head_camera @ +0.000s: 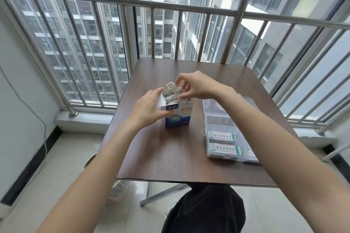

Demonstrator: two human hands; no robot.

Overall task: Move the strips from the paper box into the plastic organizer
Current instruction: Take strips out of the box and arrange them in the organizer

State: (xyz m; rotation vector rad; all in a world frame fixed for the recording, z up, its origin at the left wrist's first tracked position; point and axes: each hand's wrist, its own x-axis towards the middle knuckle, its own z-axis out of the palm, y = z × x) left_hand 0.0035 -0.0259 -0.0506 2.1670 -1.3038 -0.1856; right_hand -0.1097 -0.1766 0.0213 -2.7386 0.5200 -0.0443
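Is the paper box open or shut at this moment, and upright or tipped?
Open and upright. The paper box stands on the table, top flaps raised, strips poking out; left hand holds it.

A brown wooden table is being lit by daylight beside steel window railings; high-rise blocks are being framed beyond.
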